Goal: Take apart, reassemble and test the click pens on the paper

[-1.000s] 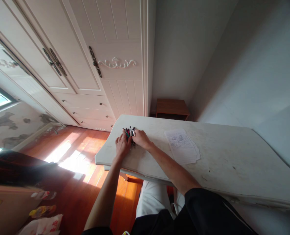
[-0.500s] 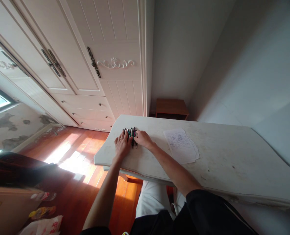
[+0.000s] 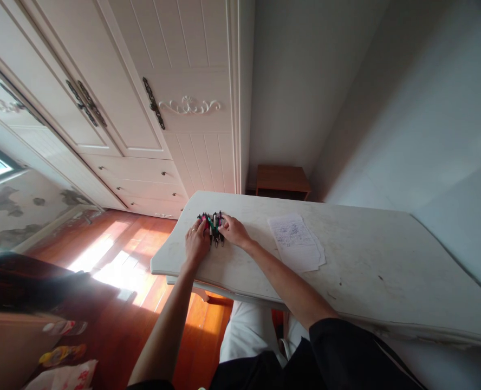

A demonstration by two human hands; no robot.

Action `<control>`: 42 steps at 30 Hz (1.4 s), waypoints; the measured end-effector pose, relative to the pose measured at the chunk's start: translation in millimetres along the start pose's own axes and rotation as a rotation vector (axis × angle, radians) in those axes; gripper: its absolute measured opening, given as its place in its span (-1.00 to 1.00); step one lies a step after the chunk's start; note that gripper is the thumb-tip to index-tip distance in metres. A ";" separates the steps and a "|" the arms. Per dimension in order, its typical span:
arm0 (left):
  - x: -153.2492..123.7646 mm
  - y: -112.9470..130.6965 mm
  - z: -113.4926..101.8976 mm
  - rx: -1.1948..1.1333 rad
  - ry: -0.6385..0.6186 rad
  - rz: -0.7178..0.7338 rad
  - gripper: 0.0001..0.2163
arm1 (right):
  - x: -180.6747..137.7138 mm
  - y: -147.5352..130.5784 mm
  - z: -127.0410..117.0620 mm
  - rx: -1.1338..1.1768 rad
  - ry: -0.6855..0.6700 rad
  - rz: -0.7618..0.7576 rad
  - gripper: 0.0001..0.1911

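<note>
Several pens [image 3: 215, 230] lie side by side in a bunch near the left end of a white table; green, pink and black parts show. My left hand [image 3: 197, 242] rests against the bunch from the left, its thumb and fingers closed about the outer pens. A ring is on one of its fingers. From the right, my right hand [image 3: 235, 233] presses its curled fingertips against the pens on that side. Parts of the outer pens are hidden under the fingers. Sheets of handwritten paper [image 3: 295, 241] lie to the right of my right hand.
The white table [image 3: 366, 244] stretches to the right, with small dark marks on it. A wardrobe [image 3: 200, 65] stands behind its left end, and a brown wooden cabinet [image 3: 283, 179] behind its back edge. Bottles and a bag [image 3: 67, 376] are at the lower left.
My left hand has shifted slightly left and off the top of the pens, so more of them show. My right hand stays at their right side. The view has moved slightly.
</note>
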State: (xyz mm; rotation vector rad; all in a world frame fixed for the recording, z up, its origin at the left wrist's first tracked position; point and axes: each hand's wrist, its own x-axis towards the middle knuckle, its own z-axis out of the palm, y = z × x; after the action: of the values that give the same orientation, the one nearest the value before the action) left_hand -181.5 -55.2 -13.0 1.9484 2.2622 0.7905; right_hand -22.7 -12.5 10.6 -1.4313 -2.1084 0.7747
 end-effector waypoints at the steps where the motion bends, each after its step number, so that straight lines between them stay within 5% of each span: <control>1: -0.2 -0.1 0.2 0.005 0.004 0.006 -0.59 | -1.9 -1.1 1.6 -0.014 0.007 -0.026 -0.41; 9: -0.2 2.1 -2.0 -0.047 0.018 -0.014 -0.58 | -8.2 -12.2 15.6 -0.201 0.059 -0.061 -0.36; 18: -0.5 0.6 -3.9 -0.097 0.038 -0.044 -0.55 | -13.2 -15.8 19.5 -0.233 0.093 -0.031 -0.55; 42: 0.8 -0.2 1.2 0.030 0.013 -0.013 -0.57 | -20.6 -13.4 27.1 -0.218 0.193 -0.057 -0.56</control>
State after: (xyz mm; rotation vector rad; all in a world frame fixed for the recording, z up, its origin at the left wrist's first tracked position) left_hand -181.4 -54.0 -13.9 1.9446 2.3051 0.7740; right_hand -42.5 -40.8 -1.4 -1.4831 -2.1227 0.3765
